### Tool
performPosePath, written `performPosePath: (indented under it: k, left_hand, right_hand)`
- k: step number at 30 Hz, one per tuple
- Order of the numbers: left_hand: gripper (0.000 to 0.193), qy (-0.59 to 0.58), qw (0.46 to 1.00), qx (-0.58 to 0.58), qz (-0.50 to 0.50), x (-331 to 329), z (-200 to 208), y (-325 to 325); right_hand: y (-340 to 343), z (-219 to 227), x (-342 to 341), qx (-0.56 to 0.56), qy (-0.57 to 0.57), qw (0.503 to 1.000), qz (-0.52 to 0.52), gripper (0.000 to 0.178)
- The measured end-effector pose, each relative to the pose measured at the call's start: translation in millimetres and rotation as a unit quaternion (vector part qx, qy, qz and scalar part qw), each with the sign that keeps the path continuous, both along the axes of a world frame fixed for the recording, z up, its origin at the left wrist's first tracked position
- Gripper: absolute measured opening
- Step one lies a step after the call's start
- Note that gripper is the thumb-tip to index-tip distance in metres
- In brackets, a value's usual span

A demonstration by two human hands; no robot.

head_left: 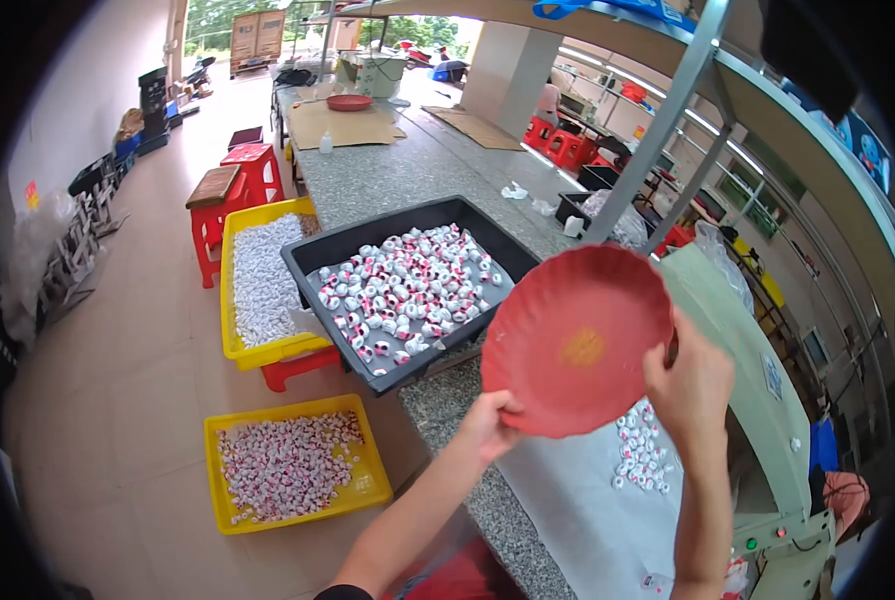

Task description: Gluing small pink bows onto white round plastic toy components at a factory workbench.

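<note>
A round red plastic plate [618,310] with a fluted rim is held up and tilted over the counter, and its inside looks bare apart from a yellowish mark. Its lower left rim is gripped by my left hand [488,428], and my right hand [690,380] grips the right rim. Left of the plate sits a black tray [318,300] holding many small white pieces [408,280] with pink and dark markings. Beneath the plate, similar white pieces [643,455] lie on a pale sheet [588,500], partly hidden by the plate and my right arm.
Yellow trays with small pieces stand at left: one [230,300] beside the black tray, another [378,480] on the floor. Red stools [208,225] are behind them. A pale green machine [768,440] is at right. A metal shelf post [668,120] rises behind the plate.
</note>
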State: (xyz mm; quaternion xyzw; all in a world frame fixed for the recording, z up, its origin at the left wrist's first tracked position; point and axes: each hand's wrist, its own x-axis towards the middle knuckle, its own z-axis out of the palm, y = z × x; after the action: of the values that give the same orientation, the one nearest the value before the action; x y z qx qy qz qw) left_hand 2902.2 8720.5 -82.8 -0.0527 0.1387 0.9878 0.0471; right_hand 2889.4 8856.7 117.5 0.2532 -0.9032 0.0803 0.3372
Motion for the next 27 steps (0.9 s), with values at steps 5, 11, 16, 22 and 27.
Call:
performPosePath:
  k: [5, 11, 16, 22, 27]
  left_hand:
    - [0.033, -0.044, 0.967, -0.251, -0.032, 38, -18, 1]
    - [0.041, -0.117, 0.794, -0.595, -0.034, 41, -38, -16]
    - [0.037, -0.072, 0.231, -0.938, 0.247, 39, 15, 40]
    - [0.022, 0.184, 0.509, -0.83, 0.139, 33, 49, 182]
    - [0.02, 0.344, 0.358, -0.866, 0.066, -30, -15, 305]
  right_hand:
    - [124, -115, 52, -0.133, -0.251, 0.953, -0.104, 0.037]
    - [213, -168, 166, -0.223, -0.395, 0.884, -0.117, 0.029]
    - [275, -140, 228, -0.247, -0.465, 0.796, -0.298, 0.031]
    - [338, -195, 266, -0.41, -0.437, 0.787, -0.146, 0.023]
    - [369, -186, 291, -0.465, -0.404, 0.774, -0.147, 0.022]
